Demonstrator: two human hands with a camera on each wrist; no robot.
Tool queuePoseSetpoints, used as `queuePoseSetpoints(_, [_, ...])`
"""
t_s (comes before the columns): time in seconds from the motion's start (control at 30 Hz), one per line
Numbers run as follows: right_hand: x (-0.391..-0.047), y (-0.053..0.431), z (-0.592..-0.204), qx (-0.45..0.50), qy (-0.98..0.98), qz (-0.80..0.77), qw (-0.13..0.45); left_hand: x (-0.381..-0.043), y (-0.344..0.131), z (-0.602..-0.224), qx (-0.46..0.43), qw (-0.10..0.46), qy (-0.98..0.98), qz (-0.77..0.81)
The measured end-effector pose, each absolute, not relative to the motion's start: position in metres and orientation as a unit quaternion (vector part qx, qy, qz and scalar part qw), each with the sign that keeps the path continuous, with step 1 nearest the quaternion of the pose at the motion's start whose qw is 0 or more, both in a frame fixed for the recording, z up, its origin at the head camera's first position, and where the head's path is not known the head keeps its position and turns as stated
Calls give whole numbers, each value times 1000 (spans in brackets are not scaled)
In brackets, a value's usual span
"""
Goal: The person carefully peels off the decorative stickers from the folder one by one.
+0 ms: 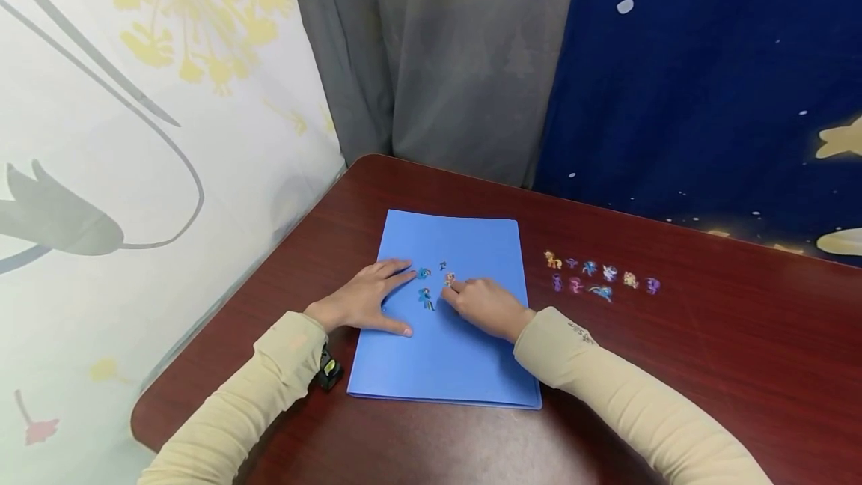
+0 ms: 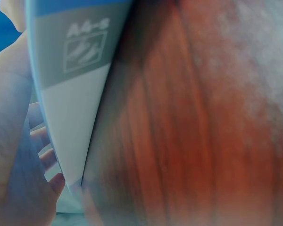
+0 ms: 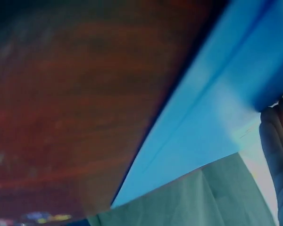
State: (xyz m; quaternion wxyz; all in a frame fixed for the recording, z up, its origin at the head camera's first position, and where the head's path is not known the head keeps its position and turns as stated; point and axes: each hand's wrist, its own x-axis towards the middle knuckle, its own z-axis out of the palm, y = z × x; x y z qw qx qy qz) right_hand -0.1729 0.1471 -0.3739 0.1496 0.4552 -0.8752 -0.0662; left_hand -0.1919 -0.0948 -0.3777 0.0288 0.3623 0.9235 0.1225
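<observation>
A blue A4 folder [image 1: 465, 373] lies closed on the table. My left hand [image 1: 367, 294] rests on its left part with fingers spread, the fingertips beside a blue pony sticker [image 1: 423, 273]. Below that is a larger blue pony sticker [image 1: 426, 299] with a rainbow tail, and above, a small dark sticker [image 1: 442, 266]. My right hand [image 1: 488, 307] has its fingers curled and pinches the lower edge of an orange and pink pony sticker [image 1: 450, 278] at the folder's surface. The fingers partly hide this sticker. In the right wrist view, the right fingers [image 3: 273, 150] show at the edge.
Several pony stickers lie in two rows right of the folder, among them an orange one [image 1: 552, 260] and a purple one [image 1: 652, 286]. The brown table [image 1: 741, 320] meets a white patterned cloth [image 1: 222, 171] at left and grey and navy curtains [image 1: 673, 96] behind.
</observation>
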Motion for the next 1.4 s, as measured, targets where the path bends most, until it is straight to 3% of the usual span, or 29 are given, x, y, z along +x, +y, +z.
queuePoseSetpoints(0.3, [-180,154,-371,400,-904,137,63,-192,-95,-378,360,30,925,120])
queuePoseSetpoints(0.8, [-168,164,-370,397,-904,148,56,-191,-96,-376,365,26,921,131])
queuePoseSetpoints(1.13, [-163,181,-365,356,-890,285,28,-190,-99,-380,358,31,922,146])
queuePoseSetpoints(1.4, [-162,237,-366,262,-901,335,86,-189,-98,-379,364,31,919,148])
